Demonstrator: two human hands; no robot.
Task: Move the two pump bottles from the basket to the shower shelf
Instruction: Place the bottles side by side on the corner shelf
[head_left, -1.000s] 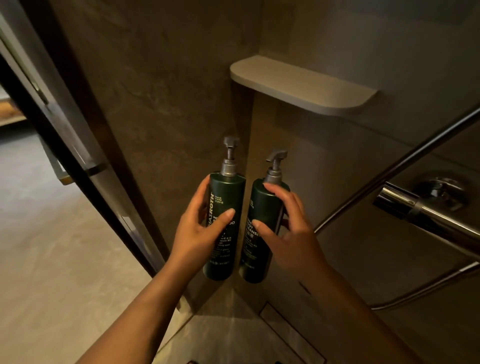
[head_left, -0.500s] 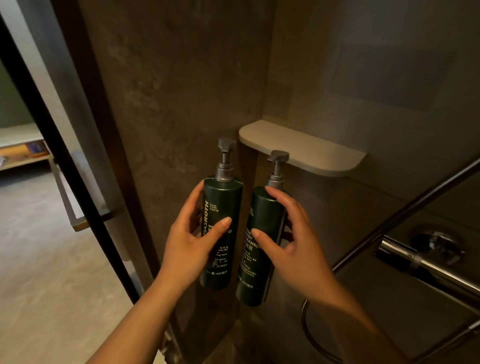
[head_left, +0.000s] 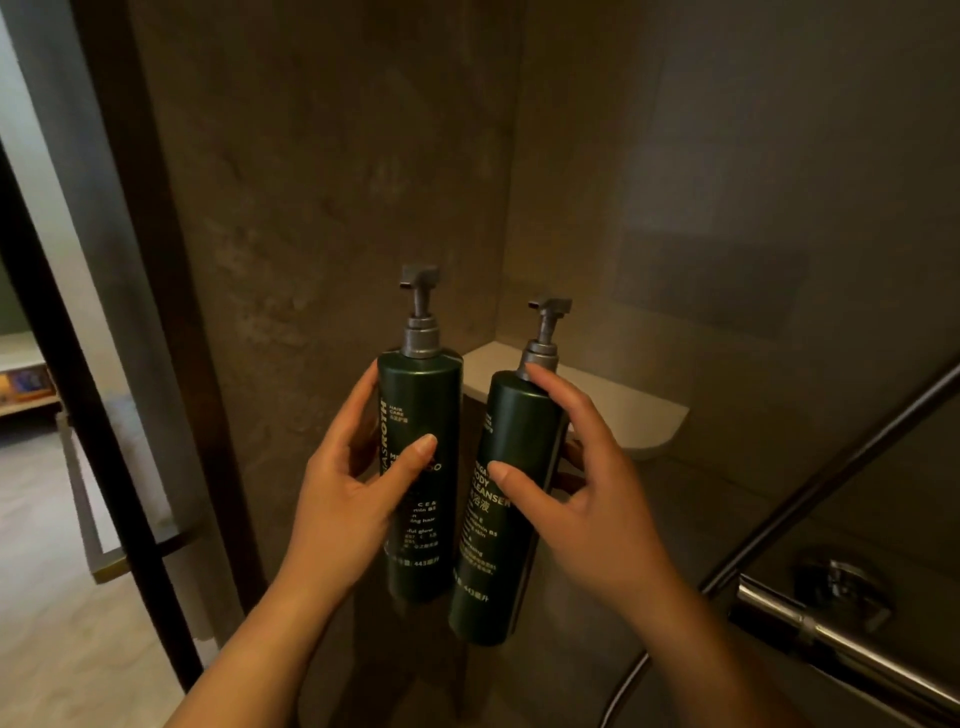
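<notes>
I hold two dark green pump bottles with grey pumps, upright and side by side in the air. My left hand (head_left: 345, 499) grips the left pump bottle (head_left: 423, 395) around its middle. My right hand (head_left: 587, 499) grips the right pump bottle (head_left: 511, 431), labelled body cleanser, from the right side. The pale shower shelf (head_left: 623, 410) sits in the wall corner just behind and to the right of the bottles, at about the height of their shoulders. Both bottle bases hang well below the shelf. No basket is in view.
Dark stone shower walls (head_left: 332, 182) meet in the corner behind the shelf. A chrome mixer bar (head_left: 831, 649) and a slanted metal rail (head_left: 831, 467) stand at the lower right. A black door frame (head_left: 78, 415) runs down the left, with the room floor beyond.
Both hands have carried the bottles upward and closer to the corner. The shelf, formerly above the pumps, now sits level with the bottle shoulders.
</notes>
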